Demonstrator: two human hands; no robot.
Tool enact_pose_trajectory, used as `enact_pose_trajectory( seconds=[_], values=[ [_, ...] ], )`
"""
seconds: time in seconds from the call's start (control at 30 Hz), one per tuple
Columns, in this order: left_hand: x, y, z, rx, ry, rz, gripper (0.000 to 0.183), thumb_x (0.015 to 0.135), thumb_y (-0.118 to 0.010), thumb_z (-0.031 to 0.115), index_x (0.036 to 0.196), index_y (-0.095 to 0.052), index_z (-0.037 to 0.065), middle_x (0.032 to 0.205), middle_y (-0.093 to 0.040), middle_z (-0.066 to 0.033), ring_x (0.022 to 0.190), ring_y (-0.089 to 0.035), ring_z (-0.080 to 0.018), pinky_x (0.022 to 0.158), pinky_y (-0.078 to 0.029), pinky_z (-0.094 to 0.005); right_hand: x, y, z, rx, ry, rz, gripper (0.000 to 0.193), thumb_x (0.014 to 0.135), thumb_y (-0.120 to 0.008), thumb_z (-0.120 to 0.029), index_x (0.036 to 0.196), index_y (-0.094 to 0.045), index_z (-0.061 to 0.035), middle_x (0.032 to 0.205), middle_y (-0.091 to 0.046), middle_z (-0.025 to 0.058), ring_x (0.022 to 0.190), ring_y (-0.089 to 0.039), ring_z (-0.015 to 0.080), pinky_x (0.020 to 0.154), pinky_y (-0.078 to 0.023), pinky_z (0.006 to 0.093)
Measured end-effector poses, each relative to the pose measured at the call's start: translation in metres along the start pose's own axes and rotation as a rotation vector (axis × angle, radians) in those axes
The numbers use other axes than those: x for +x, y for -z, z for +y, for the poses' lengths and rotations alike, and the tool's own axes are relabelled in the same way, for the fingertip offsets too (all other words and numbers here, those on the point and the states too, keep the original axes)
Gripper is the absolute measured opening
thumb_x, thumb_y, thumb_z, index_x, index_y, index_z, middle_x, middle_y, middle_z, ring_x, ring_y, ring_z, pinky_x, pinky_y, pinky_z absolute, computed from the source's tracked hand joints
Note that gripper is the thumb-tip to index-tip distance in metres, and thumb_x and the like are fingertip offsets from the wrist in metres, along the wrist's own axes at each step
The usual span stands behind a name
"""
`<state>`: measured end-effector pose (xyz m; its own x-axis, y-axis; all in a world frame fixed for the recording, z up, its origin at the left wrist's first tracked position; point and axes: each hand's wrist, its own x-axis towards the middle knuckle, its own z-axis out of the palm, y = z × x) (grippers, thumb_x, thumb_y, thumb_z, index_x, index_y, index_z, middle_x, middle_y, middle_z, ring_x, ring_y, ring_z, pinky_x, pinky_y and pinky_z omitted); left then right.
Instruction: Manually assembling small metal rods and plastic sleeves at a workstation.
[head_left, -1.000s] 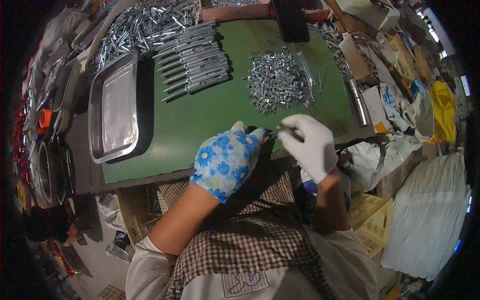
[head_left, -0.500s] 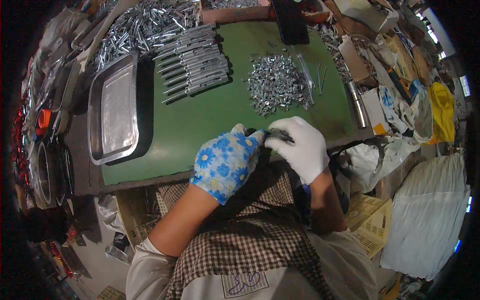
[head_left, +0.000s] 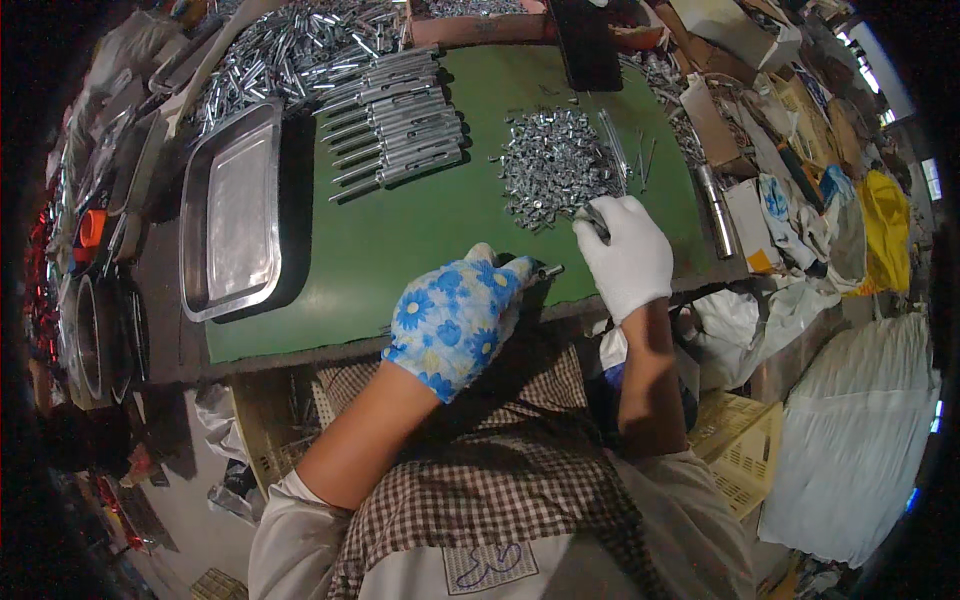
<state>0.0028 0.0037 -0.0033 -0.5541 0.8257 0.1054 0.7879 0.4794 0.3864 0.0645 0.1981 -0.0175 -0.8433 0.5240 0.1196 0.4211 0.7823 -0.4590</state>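
My left hand [head_left: 452, 318], in a white glove with blue flowers, is closed round a metal tube [head_left: 548, 271]. Only the tube's short shiny end shows beyond the fingers; the glove hides the rest. At the near edge of a pile of small metal fittings [head_left: 552, 165] is my right hand [head_left: 628, 255], in a plain white glove. Its thumb and fingers are bent together with something dark grey between them, too shaded to name. Left of the pile, several assembled metal rods with pointed tips [head_left: 405, 125] lie side by side on the green mat [head_left: 350, 270].
An empty steel tray [head_left: 232, 215] stands at the left. Behind it is a heap of metal tubes [head_left: 290, 60]. Thin pins [head_left: 615, 150] lie right of the fittings. A black flat object [head_left: 588, 50] sits at the back, and a metal cylinder [head_left: 716, 210] at the right edge.
My right hand has left my left hand and moved up and right to the pile of fittings. The tube's end in my left hand is now uncovered.
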Motion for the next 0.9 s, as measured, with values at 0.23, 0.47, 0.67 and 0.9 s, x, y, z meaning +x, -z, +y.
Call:
enact_pose_trajectory(
  seconds=[0.23,0.47,0.67,0.9],
  values=[
    [0.002,0.007,0.002,0.002,0.041,-0.075,0.026,0.085,-0.059,0.018,0.110,-0.064,0.013,0.091,-0.059,-0.0151,0.077,-0.064,-0.0310,0.064,-0.052,-0.0421,-0.028,0.009,-0.003,0.339,0.255,-0.024,0.012,0.082,-0.067,-0.012,0.093,-0.065,-0.0090,0.088,-0.061,0.0099,0.076,-0.063,0.0255,0.068,-0.050,0.0338],
    [0.003,0.008,0.004,-0.062,0.090,-0.130,0.033,0.082,-0.063,0.020,0.114,-0.060,0.016,0.093,-0.057,-0.0141,0.079,-0.063,-0.0326,0.066,-0.051,-0.0432,-0.038,0.000,-0.012,0.199,0.327,0.000,0.012,0.077,-0.069,-0.010,0.088,-0.064,-0.0115,0.087,-0.061,0.0081,0.075,-0.063,0.0296,0.064,-0.050,0.0381],
    [0.003,0.004,0.004,-0.069,0.074,-0.100,0.028,0.084,-0.061,0.020,0.112,-0.061,0.015,0.091,-0.057,-0.0150,0.079,-0.064,-0.0320,0.065,-0.051,-0.0433,-0.034,0.001,-0.012,0.274,0.345,-0.037,0.013,0.076,-0.070,-0.006,0.086,-0.063,-0.0086,0.084,-0.060,0.0095,0.072,-0.062,0.0284,0.061,-0.049,0.0355],
    [0.003,0.001,0.000,-0.067,0.079,-0.084,0.025,0.086,-0.058,0.023,0.110,-0.062,0.015,0.089,-0.058,-0.0126,0.074,-0.064,-0.0311,0.061,-0.052,-0.0423,-0.032,0.008,-0.027,-0.045,0.358,-0.096,0.009,0.078,-0.067,-0.011,0.085,-0.062,-0.0095,0.084,-0.060,0.0108,0.073,-0.061,0.0311,0.064,-0.049,0.0402]
  ],
)
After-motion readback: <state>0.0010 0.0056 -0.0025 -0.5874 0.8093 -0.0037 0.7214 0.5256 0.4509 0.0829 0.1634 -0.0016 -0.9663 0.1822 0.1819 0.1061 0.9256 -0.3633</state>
